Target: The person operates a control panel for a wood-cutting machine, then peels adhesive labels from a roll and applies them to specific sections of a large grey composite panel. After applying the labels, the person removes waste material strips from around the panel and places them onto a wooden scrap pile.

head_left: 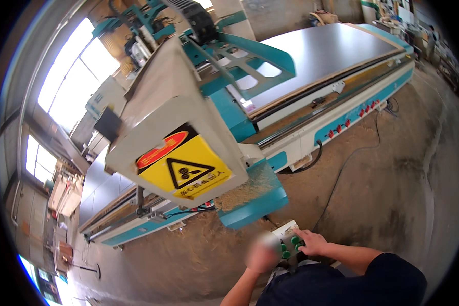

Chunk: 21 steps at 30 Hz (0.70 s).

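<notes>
A small white push-button control box (286,230) with green round buttons (297,241) is close in front of my body, at the bottom middle. My right hand (313,243) grips its right side, with the fingers at the upper corner and the thumb beside the buttons. At the box's left side is my left hand (263,253); it is smeared, so its fingers cannot be made out. Just beyond the box stands a large CNC router's gantry (168,112), cream and teal, with a yellow warning label (186,166). Sawdust (247,194) lies on its teal lower cover.
The machine's long bed carries a dark glossy panel (331,56) toward the far right. Red fittings (339,127) line its teal side. A black cable (341,168) runs across the brown floor (392,188). Windows (79,66) and stacked boards (66,196) are at the left.
</notes>
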Motion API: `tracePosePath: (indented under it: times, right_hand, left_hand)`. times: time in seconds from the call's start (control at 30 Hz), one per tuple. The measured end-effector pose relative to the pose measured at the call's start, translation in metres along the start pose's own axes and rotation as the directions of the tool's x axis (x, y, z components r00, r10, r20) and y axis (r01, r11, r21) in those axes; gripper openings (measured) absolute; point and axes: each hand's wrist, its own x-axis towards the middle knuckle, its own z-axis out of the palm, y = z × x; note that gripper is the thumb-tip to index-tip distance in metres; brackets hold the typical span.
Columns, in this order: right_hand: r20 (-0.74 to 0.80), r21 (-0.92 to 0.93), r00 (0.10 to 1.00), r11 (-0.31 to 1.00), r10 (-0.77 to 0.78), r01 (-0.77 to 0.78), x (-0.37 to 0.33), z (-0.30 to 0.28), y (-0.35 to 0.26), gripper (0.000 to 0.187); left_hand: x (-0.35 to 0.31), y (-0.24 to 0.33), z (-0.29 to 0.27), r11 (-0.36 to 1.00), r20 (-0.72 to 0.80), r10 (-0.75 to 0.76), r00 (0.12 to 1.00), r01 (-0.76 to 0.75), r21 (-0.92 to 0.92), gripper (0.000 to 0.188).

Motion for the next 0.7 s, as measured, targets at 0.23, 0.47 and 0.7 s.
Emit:
tracePosePath:
  times: [0.23, 0.47, 0.7]
  right_hand:
    - [-0.026, 0.033, 0.994, 0.994, 0.106, -0.105, -0.002, 0.003, -0.009, 0.072]
    - [-0.002, 0.068, 0.996, 0.993, 0.093, -0.093, 0.003, 0.003, 0.003, 0.071]
    - [-0.182, 0.537, 0.937, 0.828, 0.299, -0.160, -0.027, 0.013, 0.029, 0.071]
  left_hand:
    - [0.005, 0.007, -0.008, 1.000, 0.089, -0.014, 0.996, 0.013, 0.012, 0.080]
    - [0.008, -0.002, 0.003, 0.999, -0.029, 0.029, 0.999, -0.030, -0.027, 0.077]
    - [0.020, -0.034, 0.020, 0.998, 0.094, 0.031, 0.995, -0.026, -0.050, 0.083]
